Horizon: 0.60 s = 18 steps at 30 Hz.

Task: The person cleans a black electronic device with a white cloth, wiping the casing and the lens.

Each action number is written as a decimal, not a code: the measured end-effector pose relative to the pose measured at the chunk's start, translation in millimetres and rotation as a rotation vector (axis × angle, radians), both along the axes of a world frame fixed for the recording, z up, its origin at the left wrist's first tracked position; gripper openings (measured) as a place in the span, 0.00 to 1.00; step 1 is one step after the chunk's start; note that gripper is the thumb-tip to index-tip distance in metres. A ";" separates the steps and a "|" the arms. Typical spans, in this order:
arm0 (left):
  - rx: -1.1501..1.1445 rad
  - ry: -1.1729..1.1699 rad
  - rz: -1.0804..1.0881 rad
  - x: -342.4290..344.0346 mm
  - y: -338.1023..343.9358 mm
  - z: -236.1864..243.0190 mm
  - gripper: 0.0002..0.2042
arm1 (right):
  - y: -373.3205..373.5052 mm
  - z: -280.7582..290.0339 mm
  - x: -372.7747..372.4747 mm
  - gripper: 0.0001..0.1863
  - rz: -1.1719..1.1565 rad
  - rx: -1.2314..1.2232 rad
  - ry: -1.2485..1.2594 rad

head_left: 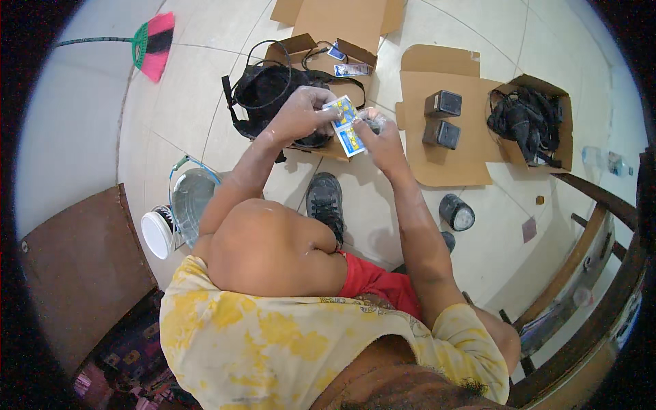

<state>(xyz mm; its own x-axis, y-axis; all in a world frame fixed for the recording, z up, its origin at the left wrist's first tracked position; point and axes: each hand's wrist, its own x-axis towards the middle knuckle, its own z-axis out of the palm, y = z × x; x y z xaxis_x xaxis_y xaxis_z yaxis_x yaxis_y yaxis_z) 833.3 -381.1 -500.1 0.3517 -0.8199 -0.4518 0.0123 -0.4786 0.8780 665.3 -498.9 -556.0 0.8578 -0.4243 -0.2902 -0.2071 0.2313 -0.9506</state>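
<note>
My left hand (301, 113), dusted with pale powder, grips the upper part of a small flat blue, yellow and white printed packet (346, 130). My right hand (381, 143) pinches the same packet from the right, with something dark or glossy at its fingers that I cannot make out. Just behind my hands sits an open cardboard box with a black bag (263, 89), looped cords and two small printed items (351, 69) on its right part. My dark shoe (323, 201) is on the tiles below my hands.
Flattened cardboard (437, 167) holds two black blocks (443, 102), beside a box of black straps (523, 119). Buckets (191, 198) stand left, a pink broom (154, 48) lies upper left, and a dark cylinder (456, 212) is near my right arm. Wooden furniture (594, 198) borders the right.
</note>
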 end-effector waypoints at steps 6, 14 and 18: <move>0.081 -0.152 -0.155 -3.6 -0.6 0.7 0.14 | -5.1 -13.2 -1.9 0.13 0.135 -0.221 -0.067; 0.028 -0.332 -0.052 15.0 0.8 -24.7 0.13 | -4.6 -26.5 -1.3 0.15 -0.042 -0.263 0.035; 0.105 -0.797 -0.228 30.5 -11.7 -39.0 0.12 | -4.6 -26.7 -2.0 0.19 -0.179 -0.083 0.013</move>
<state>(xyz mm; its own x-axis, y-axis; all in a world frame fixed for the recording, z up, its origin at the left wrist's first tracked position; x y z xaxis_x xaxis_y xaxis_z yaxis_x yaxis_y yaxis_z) 863.8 -392.7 -539.1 0.4291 -0.8771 -0.2159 -0.7002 -0.4740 0.5338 663.3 -503.4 -582.7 0.7628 -0.5926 -0.2588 -0.1823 0.1869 -0.9653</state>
